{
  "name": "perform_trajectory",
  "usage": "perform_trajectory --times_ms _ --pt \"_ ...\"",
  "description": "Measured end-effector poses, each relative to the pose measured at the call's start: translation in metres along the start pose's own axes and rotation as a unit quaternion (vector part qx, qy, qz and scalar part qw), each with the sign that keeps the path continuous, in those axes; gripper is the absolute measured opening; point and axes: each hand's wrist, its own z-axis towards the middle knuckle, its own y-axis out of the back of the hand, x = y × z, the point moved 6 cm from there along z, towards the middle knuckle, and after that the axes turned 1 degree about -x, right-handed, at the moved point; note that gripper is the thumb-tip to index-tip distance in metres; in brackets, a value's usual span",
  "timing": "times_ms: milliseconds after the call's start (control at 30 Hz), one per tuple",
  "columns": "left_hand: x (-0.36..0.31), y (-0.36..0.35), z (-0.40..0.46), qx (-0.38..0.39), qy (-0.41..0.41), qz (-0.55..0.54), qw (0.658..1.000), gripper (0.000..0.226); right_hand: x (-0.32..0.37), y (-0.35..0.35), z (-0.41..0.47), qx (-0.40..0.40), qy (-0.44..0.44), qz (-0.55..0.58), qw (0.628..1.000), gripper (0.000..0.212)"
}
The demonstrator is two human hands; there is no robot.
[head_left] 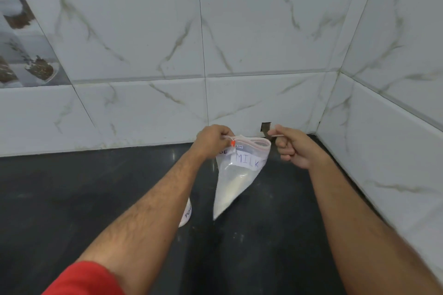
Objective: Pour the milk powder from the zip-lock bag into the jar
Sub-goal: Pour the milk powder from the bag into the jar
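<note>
A clear zip-lock bag (236, 182) with a white label reading "MILK" hangs in the air above the dark counter. White powder has gathered in its lower pointed corner. My left hand (212, 140) pinches the bag's top left corner beside the small red slider. My right hand (291, 148) pinches a thin pale strip at the bag's top right, seemingly its rim. The bag's mouth looks partly parted. A white jar (186, 213) with lettering stands on the counter, mostly hidden behind my left forearm.
The dark counter (263, 246) runs into a corner of white marble-look tiled walls (251, 43) at the back and right. A small hole (265, 126) shows in the back wall at counter level. Picture tiles (21, 50) line the left wall.
</note>
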Motion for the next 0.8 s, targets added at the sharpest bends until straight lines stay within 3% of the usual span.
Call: perform_trajectory --times_ms 133,267,400,467,567,733,800 --pt "-0.013 0.020 0.002 -0.014 -0.029 -0.053 0.998 0.020 -0.049 0.017 0.014 -0.139 -0.039 0.023 0.989 0.032" --pt "-0.020 0.042 0.002 -0.029 -0.054 -0.111 0.992 0.026 -0.085 -0.001 0.024 -0.138 -0.098 0.025 0.985 0.054" --pt "-0.022 0.063 0.002 -0.083 -0.062 -0.205 0.973 0.028 -0.097 -0.021 0.028 -0.100 -0.097 0.197 0.971 0.065" --pt "-0.018 0.070 0.001 -0.104 -0.059 -0.251 0.961 0.030 -0.090 -0.028 0.031 -0.073 -0.055 0.274 0.957 0.057" --pt "0.000 0.072 -0.001 -0.139 -0.039 -0.308 0.940 0.030 -0.067 -0.037 0.031 -0.053 0.007 0.297 0.953 0.040" --pt "0.044 0.063 -0.008 -0.195 0.039 -0.423 0.884 0.035 -0.030 -0.032 0.033 -0.103 0.076 0.200 0.972 0.029" --pt "0.054 0.060 -0.013 -0.199 0.058 -0.459 0.864 0.034 -0.016 -0.031 0.031 -0.116 0.091 0.146 0.978 0.011"
